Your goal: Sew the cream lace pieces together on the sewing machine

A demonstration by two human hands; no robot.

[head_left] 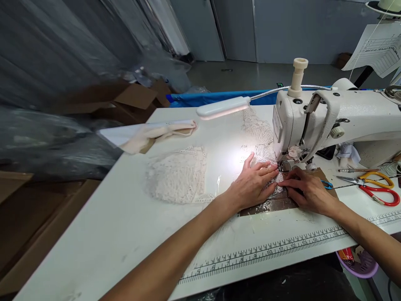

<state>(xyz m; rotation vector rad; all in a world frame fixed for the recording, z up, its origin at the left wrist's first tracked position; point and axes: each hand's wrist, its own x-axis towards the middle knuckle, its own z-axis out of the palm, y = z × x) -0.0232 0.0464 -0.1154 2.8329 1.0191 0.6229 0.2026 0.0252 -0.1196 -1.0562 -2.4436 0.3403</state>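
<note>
My left hand point(255, 182) lies flat on white lace fabric point(258, 131), its fingers stretched out toward the needle area of a white sewing machine point(291, 121). The lace runs back from under that hand along the left side of the machine head. Just right of the presser foot point(283, 166), my right hand point(308, 190) pinches the edge of the lace between thumb and fingers. Both hands rest over a brown plate point(282, 203) set in the table. Another lace piece point(178, 175) lies flat to the left. The needle point is hidden.
A lamp point(222, 108) on a flexible neck lights the white table point(125, 234). Yellow-handled scissors point(376, 179) and red-handled scissors point(380, 195) lie at the right. Folded cloth point(156, 136) sits at the left edge. A printed ruler point(266, 253) follows the front edge; a purple basket point(361, 267) hangs below.
</note>
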